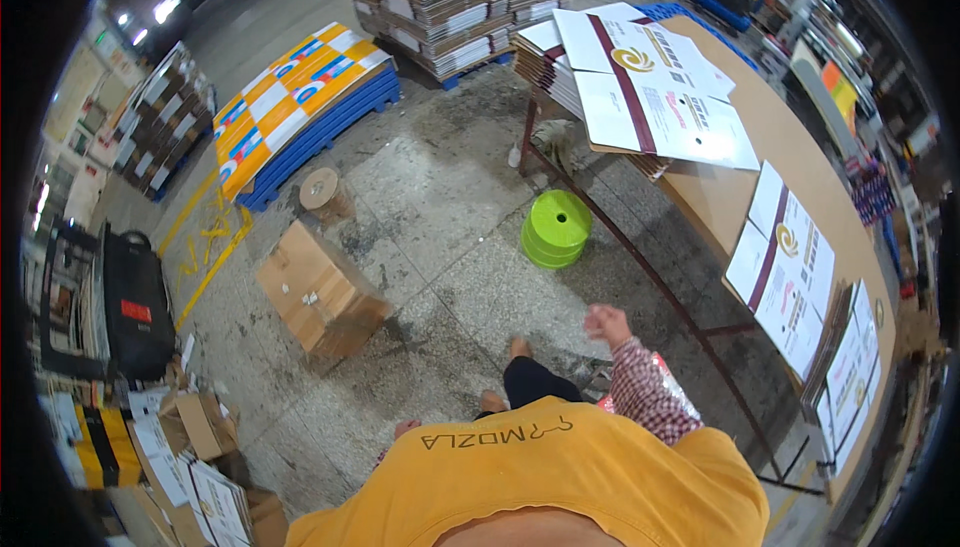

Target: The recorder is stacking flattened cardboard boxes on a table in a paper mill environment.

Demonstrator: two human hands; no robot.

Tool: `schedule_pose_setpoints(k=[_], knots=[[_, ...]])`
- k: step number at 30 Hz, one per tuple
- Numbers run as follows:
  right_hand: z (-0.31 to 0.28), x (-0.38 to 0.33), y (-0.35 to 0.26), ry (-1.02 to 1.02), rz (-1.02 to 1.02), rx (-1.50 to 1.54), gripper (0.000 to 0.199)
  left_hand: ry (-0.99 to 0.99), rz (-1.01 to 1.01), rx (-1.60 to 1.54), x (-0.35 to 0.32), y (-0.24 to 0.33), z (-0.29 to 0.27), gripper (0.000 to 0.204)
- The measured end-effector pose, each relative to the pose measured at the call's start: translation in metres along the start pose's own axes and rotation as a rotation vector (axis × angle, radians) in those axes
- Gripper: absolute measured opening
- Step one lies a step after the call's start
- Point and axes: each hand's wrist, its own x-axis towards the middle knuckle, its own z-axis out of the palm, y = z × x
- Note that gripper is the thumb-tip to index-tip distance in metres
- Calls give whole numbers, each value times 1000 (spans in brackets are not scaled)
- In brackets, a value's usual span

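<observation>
The right hand [607, 325] hangs loosely half-curled, nothing visible in it, with the green drum [556, 230] ahead and the table [800, 137] rightward; the left hand [406, 428], mostly hidden, I can't read.

Carton stacks [455, 9], a blue pallet [325, 133] and yellow floor lines [214, 274] show a workshop.

The right hand [607, 325] is held out in front of the body, its fingers loosely curled. The right forearm [645, 379] is covered by a checked sleeve and angled forward from the bent elbow. The left hand [407, 427] is held lower, close to the torso — mostly hidden by the shirt [530, 472], its finger pose obscured.
</observation>
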Motion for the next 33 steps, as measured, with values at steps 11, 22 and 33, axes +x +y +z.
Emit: schedule_pose_setpoints(k=[11,22,33], knots=[[-33,115,-192,223,-282,564,56,-32,-23,-363,106,275,-62,21],[-15,189,-228,171,-305,829,28,-244,186,-418,160,495,-94,26],[7,180,-277,193,-427,860,31,-708,412,-637,184,701,-57,26]])
